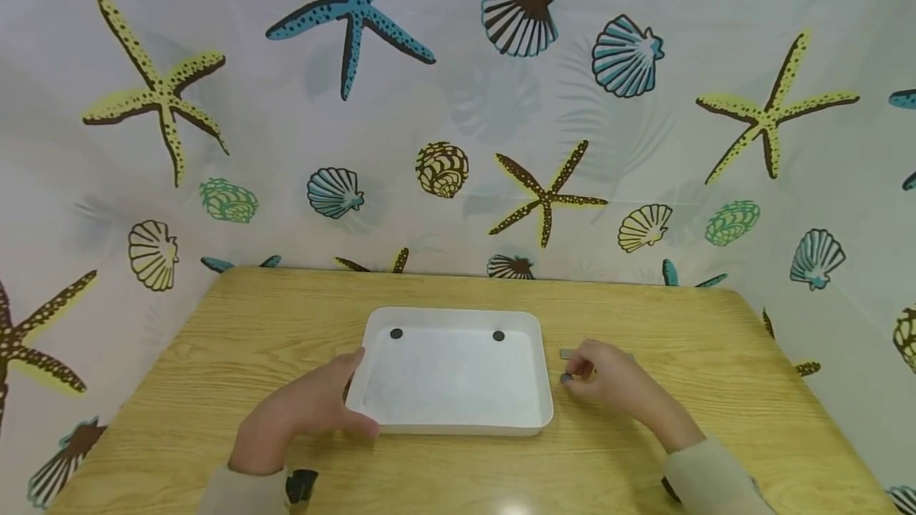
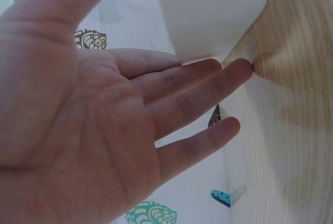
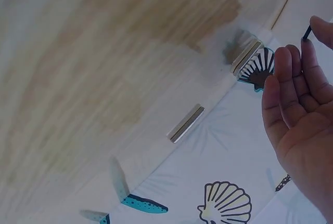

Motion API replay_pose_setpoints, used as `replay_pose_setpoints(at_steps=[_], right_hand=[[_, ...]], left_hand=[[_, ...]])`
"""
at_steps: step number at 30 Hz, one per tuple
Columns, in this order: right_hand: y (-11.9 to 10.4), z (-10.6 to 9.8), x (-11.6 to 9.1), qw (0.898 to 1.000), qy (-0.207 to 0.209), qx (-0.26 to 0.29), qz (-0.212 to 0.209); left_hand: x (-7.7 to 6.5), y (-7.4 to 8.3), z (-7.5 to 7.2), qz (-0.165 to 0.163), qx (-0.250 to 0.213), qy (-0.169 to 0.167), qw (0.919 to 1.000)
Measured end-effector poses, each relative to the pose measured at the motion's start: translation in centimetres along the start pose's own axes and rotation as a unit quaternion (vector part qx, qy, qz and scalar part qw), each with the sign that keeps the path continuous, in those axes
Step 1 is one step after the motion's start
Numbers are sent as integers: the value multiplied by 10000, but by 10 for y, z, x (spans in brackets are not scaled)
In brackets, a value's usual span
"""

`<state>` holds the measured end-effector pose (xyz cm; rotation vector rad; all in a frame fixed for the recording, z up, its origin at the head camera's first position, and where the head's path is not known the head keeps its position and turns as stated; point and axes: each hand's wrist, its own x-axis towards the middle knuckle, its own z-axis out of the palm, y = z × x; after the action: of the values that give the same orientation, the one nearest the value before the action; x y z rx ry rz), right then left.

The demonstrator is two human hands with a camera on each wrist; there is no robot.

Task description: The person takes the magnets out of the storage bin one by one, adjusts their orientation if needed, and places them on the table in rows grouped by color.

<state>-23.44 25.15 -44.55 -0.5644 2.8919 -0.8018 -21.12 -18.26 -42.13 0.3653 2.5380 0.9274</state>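
Pinching a dark disc (image 1: 566,378) in right hand (image 1: 607,373), touching white tray (image 1: 451,388) with straight-fingered left hand (image 1: 308,404); seeing 2 discs (image 1: 397,334) inside, probably leaving at least 1 to place.

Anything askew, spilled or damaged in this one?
Nothing stands out. The white tray shows no spill or visible damage; two black discs sit near its far corners. The left hand touches its left end, and the right hand pinches a small dark disc.

2 plain beige sleeves (image 1: 716,477); small black piece (image 1: 301,485) beside each.
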Motion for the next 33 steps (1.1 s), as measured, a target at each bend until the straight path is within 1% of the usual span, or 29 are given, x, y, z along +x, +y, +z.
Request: replay_pose_setpoints(at_steps=[3,6,16,20,23,27,33], right_hand=[[2,0,-3,9997,-44,-35,224],[4,0,-4,9995,-102,-60,309],[5,2,-6,9993,-358,-117,86],[5,3,-6,9991,-387,-181,62],[6,4,-7,9990,-397,-160,108],[7,4,-7,9987,-432,-150,202],[5,1,-7,9987,-351,-328,177]], left_hand=[[0,-1,0,-30,7,-7,10000],[1,-1,-1,-40,10,-9,10000],[1,-2,-1,0,58,17,10000],[1,-2,-1,-37,71,12,10000],[1,-2,-1,-103,83,0,9999],[1,-1,0,-108,143,17,9998],[0,0,0,-22,212,55,9998]])
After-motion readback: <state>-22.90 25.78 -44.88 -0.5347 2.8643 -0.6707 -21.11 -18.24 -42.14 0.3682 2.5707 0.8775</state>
